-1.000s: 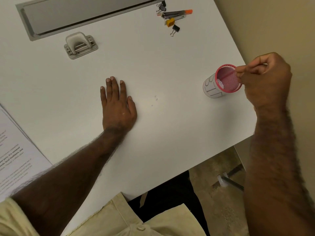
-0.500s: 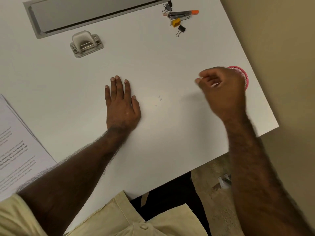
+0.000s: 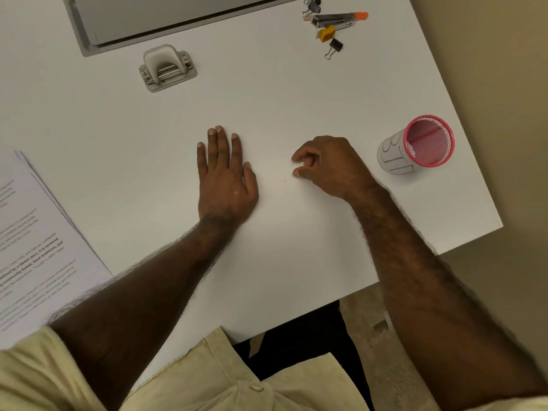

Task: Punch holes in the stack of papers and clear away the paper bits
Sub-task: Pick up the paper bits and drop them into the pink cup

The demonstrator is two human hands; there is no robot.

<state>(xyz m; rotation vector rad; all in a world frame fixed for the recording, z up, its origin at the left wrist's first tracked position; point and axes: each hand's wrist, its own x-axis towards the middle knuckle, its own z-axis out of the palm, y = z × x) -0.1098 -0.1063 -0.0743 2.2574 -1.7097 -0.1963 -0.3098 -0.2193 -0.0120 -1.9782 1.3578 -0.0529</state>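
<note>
Head view: the clearing step is judged to be in hand. The left hand [image 3: 226, 176] is laid flat on the table [image 3: 296, 93], fingers straight, holding nothing. The right hand [image 3: 329, 166] is curled, thumb and forefinger slightly apart, seemingly empty. A paper bit [image 3: 285, 181] lies just left of the thumb. A pinch is called for next, then a carry right to the pink cup [image 3: 416, 146]. The stack of papers [image 3: 32, 241] lies far left, the hole punch [image 3: 167, 68] farther back.

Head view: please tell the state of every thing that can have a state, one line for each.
Grey two-hole punch: lever up, no paper in it.
Pink mesh cup with paper sleeve: upright, white bits inside.
Stack of printed papers: lying flat, untouched.
Tiny paper bit: loose on white table.
Left hand: flat on table.
Right hand: fingers curled, holding nothing visible.
</note>
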